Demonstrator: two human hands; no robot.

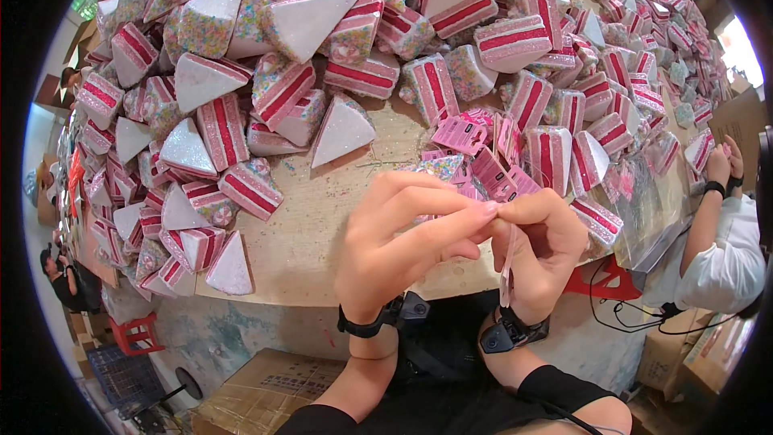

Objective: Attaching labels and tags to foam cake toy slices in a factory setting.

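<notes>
My left hand (pixel 407 238) and my right hand (pixel 543 246) meet at the fingertips over the table's near edge. The right one is curled closed, with a thin pale pink strip (pixel 507 266) hanging from its grip, perhaps a card seen edge-on. My left thumb and index fingertip press against the right fingertips; whatever they pinch is too small or hidden to name. Just beyond the hands lies a heap of pink printed cards (pixel 493 176). Around it sit toy cake slices (pixel 431 89) with white tops, pink and red layers and sprinkled backs.
More cake slices pile high across the wooden table (pixel 310 229), left, right and far. Clear plastic wrapping (pixel 644 217) lies to the right, where another person (pixel 721 225) works. A red stool (pixel 137 334) and a cardboard box (pixel 266 395) stand below the table edge.
</notes>
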